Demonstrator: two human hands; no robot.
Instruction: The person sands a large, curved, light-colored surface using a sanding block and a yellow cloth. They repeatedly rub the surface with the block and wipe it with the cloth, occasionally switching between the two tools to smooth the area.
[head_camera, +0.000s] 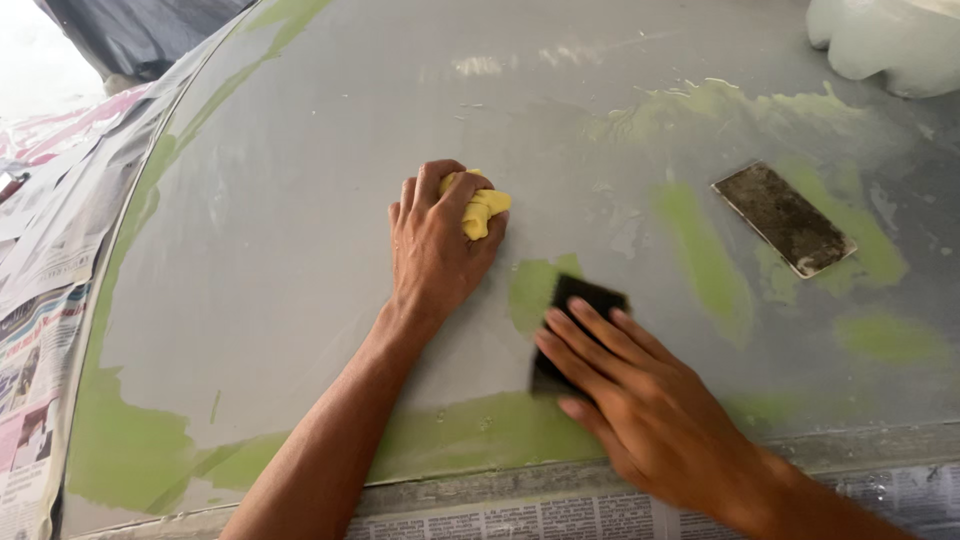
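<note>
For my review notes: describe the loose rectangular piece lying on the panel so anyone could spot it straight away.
On the big grey panel patched with green, look right of both hands, toward the upper right. The flat dark rectangular sheet lies there at a slant, untouched. Unlike the black pad under the right hand, it is brownish, worn and thin.

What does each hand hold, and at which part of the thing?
The left hand grips a crumpled yellow cloth around its bunched middle. The right hand presses flat fingers on top of a black sanding block against the grey panel.
</note>
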